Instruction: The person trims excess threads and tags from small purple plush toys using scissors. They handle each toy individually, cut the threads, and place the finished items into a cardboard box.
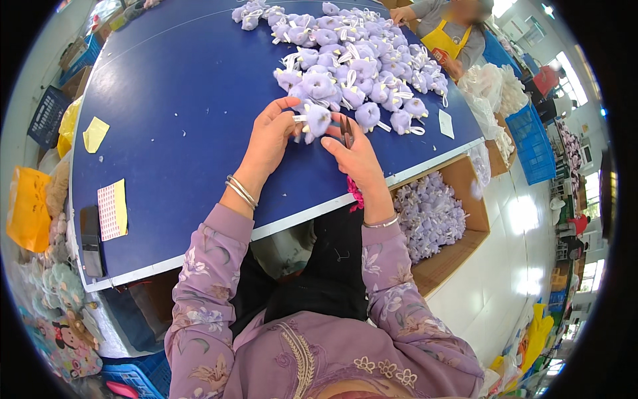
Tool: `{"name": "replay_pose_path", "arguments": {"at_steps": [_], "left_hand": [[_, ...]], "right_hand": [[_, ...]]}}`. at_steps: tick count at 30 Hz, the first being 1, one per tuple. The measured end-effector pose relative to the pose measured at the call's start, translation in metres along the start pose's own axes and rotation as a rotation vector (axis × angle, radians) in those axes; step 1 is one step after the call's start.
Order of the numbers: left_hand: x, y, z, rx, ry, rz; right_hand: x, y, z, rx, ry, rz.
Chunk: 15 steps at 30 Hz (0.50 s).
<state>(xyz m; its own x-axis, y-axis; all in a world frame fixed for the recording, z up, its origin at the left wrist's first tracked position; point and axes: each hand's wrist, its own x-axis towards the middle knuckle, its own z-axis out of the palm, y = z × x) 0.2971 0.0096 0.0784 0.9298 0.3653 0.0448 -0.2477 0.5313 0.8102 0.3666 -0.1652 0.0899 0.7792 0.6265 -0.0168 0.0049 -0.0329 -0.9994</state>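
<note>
My left hand (267, 138) is closed, pinching a small lilac plush piece (318, 120) by its side near a white ribbon tag (300, 118). My right hand (361, 159) is curled round small dark snips (347, 132), their blades pointing away from me. Its thumb and fingertips come close to the plush; whether they touch it is hard to tell. Bright pink material (355, 193) hangs below the right palm. Just beyond both hands lies a large heap of similar lilac plush pieces (362, 66), many with white loops and pale yellow bits.
The blue table (166, 133) has a white front edge. On its left lie a yellow paper (96, 134), a sticker sheet (111, 209) and a dark phone-like object (91, 241). A cardboard box (458, 256) of lilac pieces stands below right. A person in a yellow apron (438, 41) sits across.
</note>
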Motion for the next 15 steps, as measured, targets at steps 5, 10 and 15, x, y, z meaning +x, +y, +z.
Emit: {"name": "replay_pose_path", "arguments": {"at_steps": [5,10,15], "left_hand": [[-0.007,0.008,0.008,-0.094,-0.028,-0.058],[-0.006,0.006,0.006,-0.077,-0.051,-0.046],[-0.004,0.002,0.007,-0.047,-0.055,-0.001]], "right_hand": [[-0.001,0.000,0.005,0.139,-0.099,0.008],[-0.009,-0.006,0.008,0.114,-0.076,0.031],[-0.011,0.001,0.005,0.250,-0.019,0.008]]}}
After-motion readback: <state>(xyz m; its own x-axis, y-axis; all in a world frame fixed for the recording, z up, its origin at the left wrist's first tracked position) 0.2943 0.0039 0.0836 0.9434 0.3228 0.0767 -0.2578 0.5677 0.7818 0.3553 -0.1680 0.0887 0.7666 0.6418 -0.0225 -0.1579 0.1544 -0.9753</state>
